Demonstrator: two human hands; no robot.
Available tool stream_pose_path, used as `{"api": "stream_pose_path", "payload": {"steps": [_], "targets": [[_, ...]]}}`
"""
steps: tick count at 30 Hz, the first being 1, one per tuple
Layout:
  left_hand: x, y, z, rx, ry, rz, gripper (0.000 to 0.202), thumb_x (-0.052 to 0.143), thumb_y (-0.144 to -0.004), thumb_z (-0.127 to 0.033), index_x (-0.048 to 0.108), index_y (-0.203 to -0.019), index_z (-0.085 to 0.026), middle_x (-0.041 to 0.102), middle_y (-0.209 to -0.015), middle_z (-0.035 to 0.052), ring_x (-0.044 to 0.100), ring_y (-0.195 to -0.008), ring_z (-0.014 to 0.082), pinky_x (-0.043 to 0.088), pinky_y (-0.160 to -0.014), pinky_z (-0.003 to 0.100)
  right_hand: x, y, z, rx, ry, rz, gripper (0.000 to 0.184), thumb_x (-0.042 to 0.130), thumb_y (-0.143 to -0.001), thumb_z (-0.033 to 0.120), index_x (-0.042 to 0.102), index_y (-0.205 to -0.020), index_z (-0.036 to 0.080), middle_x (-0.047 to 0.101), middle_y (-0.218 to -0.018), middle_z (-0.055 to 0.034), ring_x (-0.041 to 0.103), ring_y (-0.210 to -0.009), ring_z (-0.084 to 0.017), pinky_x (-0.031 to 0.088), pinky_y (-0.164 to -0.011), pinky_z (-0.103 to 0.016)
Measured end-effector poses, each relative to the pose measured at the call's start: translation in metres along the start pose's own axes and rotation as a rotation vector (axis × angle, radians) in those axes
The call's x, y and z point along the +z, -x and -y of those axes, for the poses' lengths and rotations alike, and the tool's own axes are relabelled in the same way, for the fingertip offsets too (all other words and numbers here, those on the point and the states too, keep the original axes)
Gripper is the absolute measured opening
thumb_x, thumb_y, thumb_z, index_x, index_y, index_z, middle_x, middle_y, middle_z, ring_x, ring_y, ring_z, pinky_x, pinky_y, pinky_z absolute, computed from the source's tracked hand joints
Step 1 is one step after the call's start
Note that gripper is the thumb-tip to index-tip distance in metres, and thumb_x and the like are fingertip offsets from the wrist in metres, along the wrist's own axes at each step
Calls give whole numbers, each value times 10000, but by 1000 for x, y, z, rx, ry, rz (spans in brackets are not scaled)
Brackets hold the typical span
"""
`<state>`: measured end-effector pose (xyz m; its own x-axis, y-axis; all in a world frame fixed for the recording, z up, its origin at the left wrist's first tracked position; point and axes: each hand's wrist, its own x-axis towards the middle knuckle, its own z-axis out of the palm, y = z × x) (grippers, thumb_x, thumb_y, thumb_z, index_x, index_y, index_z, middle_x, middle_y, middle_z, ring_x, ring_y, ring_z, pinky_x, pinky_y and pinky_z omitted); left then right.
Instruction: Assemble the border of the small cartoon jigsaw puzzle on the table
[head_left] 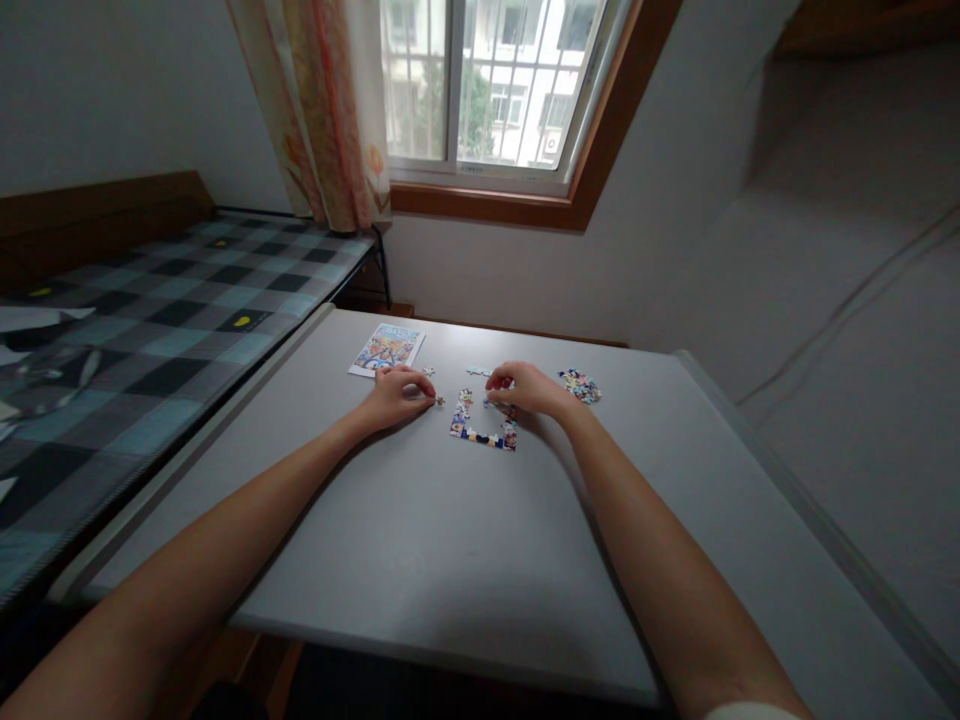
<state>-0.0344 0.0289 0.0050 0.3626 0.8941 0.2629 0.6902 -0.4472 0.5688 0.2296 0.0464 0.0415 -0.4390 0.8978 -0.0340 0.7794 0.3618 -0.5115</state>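
A partly joined jigsaw frame (484,428) lies on the grey table (420,540). My left hand (399,394) rests to its left, fingers curled in a pinch on a small loose puzzle piece (438,401). Over the frame's upper right corner sits my right hand (525,387), its fingers curled down and pinching at a piece there. A few loose pieces (477,371) lie just beyond the frame. A pile of pieces (580,385) sits right of my right hand. The colourful reference picture card (387,350) lies flat behind my left hand.
A bed with a checked cover (150,330) runs along the table's left edge. Behind the table is a wall with a window (495,90) and a curtain (322,110). White wall stands to the right.
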Motion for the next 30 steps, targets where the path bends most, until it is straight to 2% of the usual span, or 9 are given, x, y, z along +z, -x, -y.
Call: {"api": "stream_pose_path", "payload": {"steps": [5, 10, 16, 19, 21, 25, 30], "targets": [[0, -1, 1, -22, 23, -12, 100, 635, -773, -285, 716, -762, -228, 733, -821, 20, 616, -939, 227, 372, -951, 430, -1, 1, 6, 8, -11, -8, 114, 657, -785, 174, 738, -858, 142, 698, -827, -69, 603, -762, -149, 459, -717, -260], [1, -1, 0, -83, -39, -74, 115, 622, -767, -287, 715, -805, -230, 727, -911, 19, 598, -981, 228, 383, -946, 426, 1, 0, 5, 1, -10, -18, 109, 647, -795, 169, 730, -858, 140, 697, -838, -72, 593, -756, -140, 460, -711, -252], [0, -3, 2, -295, -107, -197, 183, 562, -776, -250, 718, -867, -225, 689, -790, 10, 604, -809, 198, 386, -857, 396, 4, -1, 8, -8, -13, -21, 98, 642, -806, 153, 723, -857, 133, 696, -838, -75, 587, -749, -134, 459, -707, -250], [1, -4, 5, -355, -166, -246, 250, 553, -804, -289, 714, -991, -250, 686, -877, 31, 582, -908, 247, 364, -871, 430, 5, -1, 9, -2, -16, -17, 101, 649, -805, 147, 725, -866, 123, 698, -842, -80, 592, -753, -137, 459, -710, -253], [3, -4, 6, -341, -234, -245, 328, 556, -821, -336, 688, -1116, -281, 663, -1032, 61, 532, -1022, 303, 353, -885, 462, 5, 0, 8, -4, -18, -23, 104, 650, -804, 150, 727, -869, 124, 699, -849, -79, 596, -760, -139, 459, -715, -253], [8, -1, 4, -241, -357, -157, 458, 535, -853, -454, 608, -1281, -310, 547, -1252, 106, 432, -1139, 373, 326, -919, 512, 5, 0, 7, -5, -25, -30, 102, 648, -805, 157, 729, -860, 132, 700, -847, -72, 600, -762, -138, 459, -716, -251], [9, 2, 2, -166, -413, -81, 435, 501, -873, -532, 639, -1231, -328, 515, -1291, 96, 365, -1186, 381, 280, -968, 547, 5, 0, 7, -3, -27, -29, 99, 646, -800, 152, 728, -856, 140, 703, -844, -71, 596, -752, -137, 458, -710, -251]]}}
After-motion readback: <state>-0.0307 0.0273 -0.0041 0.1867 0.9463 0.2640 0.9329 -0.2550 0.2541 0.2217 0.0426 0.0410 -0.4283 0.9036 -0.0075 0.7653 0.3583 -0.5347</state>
